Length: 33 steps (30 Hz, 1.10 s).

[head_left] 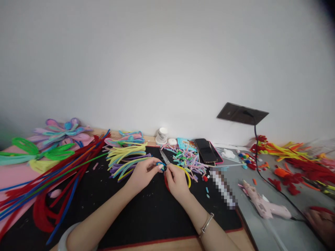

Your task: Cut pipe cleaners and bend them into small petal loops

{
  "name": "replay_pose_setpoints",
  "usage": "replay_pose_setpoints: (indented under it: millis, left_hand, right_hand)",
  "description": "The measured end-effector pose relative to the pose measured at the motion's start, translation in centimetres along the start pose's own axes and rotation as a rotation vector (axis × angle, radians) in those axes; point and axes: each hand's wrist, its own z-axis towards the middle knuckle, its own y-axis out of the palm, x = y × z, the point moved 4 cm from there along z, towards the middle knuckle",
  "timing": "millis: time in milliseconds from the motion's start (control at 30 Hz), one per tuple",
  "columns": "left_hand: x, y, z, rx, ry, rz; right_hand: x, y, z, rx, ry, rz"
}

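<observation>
My left hand (148, 172) pinches a short blue pipe cleaner (159, 163) between thumb and fingertips. Against it, the closed fingers of my right hand (178, 182) grip the other end, beside a small dark spot. Metal scissor blades (164, 157) point away just beyond my right fingertips; whether that hand also holds the scissors I cannot tell. A yellow curve (188, 177) and a red curve (166, 183) show on either side of my right hand, partly hidden by it. Cut yellow, purple and blue pipe cleaners (127, 157) lie beyond my left hand.
Short pastel pieces (187, 160) are heaped on the black mat (136, 218), near phones (205, 150) and a paper cup (162, 133). Long red and blue pipe cleaners (70, 164) spread leftward. A pink glue gun (264, 204) with a cord lies right, near another person's hand (320, 221).
</observation>
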Motion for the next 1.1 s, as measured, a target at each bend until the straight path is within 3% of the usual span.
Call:
replay_pose_setpoints:
  millis: [133,333,533,600,733,833,900,1033,1100]
  left_hand:
    - [0.4,-0.5,0.0,0.018,0.012,0.050]
    - [1.3,-2.9,0.2,0.178,0.156,0.355]
    - [1.5,-4.5,0.3,0.259,0.203,0.471]
    - [1.6,-4.2,0.3,0.218,0.200,0.459]
    - [2.1,-2.3,0.0,0.016,0.198,0.448]
    - [2.1,-1.7,-0.2,-0.029,0.206,0.492]
    - [2.0,-2.3,-0.1,0.055,0.224,0.555]
    - [1.9,-4.6,-0.1,0.356,0.265,0.834]
    - [1.7,-5.4,0.0,0.417,0.235,0.993]
  right_hand:
    - [0.1,0.0,0.0,-0.013,0.015,0.083]
    - [1.3,-0.5,-0.3,0.112,0.181,0.212]
    - [1.7,-0.5,-0.4,0.127,0.187,0.206]
    - [1.4,-0.4,-0.3,0.087,0.159,0.192]
    - [0.3,0.2,-0.2,-0.040,0.035,0.101]
    - [0.2,0.3,-0.1,-0.032,0.016,0.008]
    - [0.6,0.1,0.1,0.004,0.060,-0.063]
    - [1.1,-0.5,1.0,0.037,0.155,-0.236]
    - [1.1,-0.5,1.8,0.002,0.174,-0.293]
